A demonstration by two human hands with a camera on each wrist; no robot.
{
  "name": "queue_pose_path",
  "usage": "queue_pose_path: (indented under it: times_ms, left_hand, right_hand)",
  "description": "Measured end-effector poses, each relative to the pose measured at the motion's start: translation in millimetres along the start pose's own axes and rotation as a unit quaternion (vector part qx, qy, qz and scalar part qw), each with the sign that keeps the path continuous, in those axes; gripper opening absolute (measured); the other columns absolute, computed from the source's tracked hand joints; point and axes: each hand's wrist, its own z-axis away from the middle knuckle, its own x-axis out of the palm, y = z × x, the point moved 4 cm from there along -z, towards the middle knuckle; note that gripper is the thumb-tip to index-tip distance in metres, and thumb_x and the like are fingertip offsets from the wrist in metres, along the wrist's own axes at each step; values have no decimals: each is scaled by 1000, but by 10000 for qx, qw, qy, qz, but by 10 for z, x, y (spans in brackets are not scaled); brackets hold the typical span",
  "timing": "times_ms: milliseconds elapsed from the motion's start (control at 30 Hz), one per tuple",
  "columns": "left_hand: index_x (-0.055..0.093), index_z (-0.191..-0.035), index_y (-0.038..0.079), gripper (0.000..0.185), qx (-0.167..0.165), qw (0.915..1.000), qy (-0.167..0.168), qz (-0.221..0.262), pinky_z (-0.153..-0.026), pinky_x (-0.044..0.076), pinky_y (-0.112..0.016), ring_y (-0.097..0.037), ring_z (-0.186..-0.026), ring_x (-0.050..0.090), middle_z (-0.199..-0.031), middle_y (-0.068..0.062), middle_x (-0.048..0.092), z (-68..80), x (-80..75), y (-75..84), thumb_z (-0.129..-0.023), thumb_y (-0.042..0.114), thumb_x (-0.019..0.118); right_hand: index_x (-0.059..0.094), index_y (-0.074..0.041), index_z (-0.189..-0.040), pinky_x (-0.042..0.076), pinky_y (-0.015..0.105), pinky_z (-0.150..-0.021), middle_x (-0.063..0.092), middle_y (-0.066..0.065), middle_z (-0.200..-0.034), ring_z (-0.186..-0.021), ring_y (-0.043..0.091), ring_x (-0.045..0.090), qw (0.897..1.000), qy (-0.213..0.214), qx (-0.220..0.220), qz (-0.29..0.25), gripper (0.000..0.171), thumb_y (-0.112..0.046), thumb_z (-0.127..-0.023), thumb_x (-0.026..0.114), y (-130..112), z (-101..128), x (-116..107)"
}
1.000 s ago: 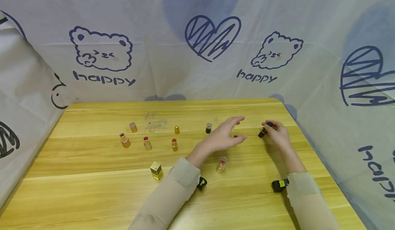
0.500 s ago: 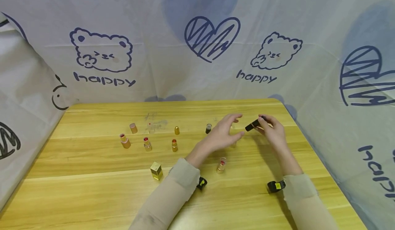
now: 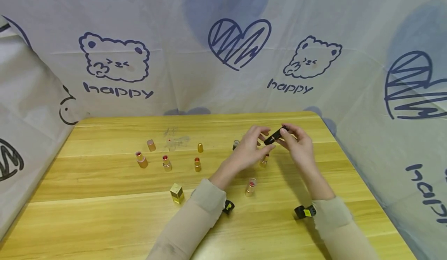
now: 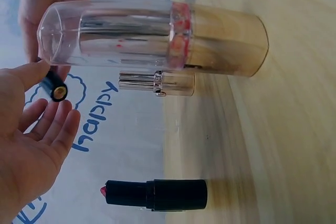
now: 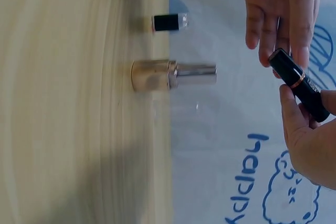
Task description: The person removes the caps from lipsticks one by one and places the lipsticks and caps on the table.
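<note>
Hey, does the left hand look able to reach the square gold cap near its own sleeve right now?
Probably yes. The square gold cap stands alone on the table, nothing around it. The left hand sits farther back at the black lipstick that the right hand holds, so it would only draw back.

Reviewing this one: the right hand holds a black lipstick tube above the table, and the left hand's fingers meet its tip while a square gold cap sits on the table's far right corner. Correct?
Not quite. The square gold cap stands on the table near the front, left of the left hand, as the head view shows. The rest holds: the right hand grips the black lipstick tube, and the left hand's fingers meet its tip.
</note>
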Motion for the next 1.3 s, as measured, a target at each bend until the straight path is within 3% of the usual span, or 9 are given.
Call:
queue_pose_path:
  times_ms: [200,433,733,1300]
  left_hand:
    - [57,-136,6,41,53,9998,182,12,-83,52,-21,-15,-103,59,-118,-4,59,-1,-6,-26,-101,24,71]
    - [61,-125,7,30,31,9996,272,10,-81,52,-18,-14,-99,59,-112,-3,59,7,-8,-28,-100,20,72]
    - [62,-122,5,28,-84,9993,289,238,-83,53,-18,-11,-95,61,-111,-4,62,9,-23,-23,-101,20,71]
    - [64,-124,4,27,-165,9998,84,61,-83,54,-21,-12,-95,61,-110,-4,63,6,-56,4,-103,20,68]
  right_hand:
    - [52,12,-138,58,31,-94,53,8,-110,-103,8,70,9996,101,-43,-272,38,-6,-105,60,-7,10,106]
    - [51,15,-139,58,31,-94,57,5,-110,-102,9,69,9987,260,-58,-435,38,-2,-105,58,18,21,140]
    - [58,10,-136,58,31,-95,60,8,-108,-104,16,67,9978,383,-265,-482,36,-4,-103,63,-12,51,160]
    - [61,12,-132,59,32,-93,66,8,-108,-100,15,71,9969,549,-418,-390,33,0,-101,64,1,37,141]
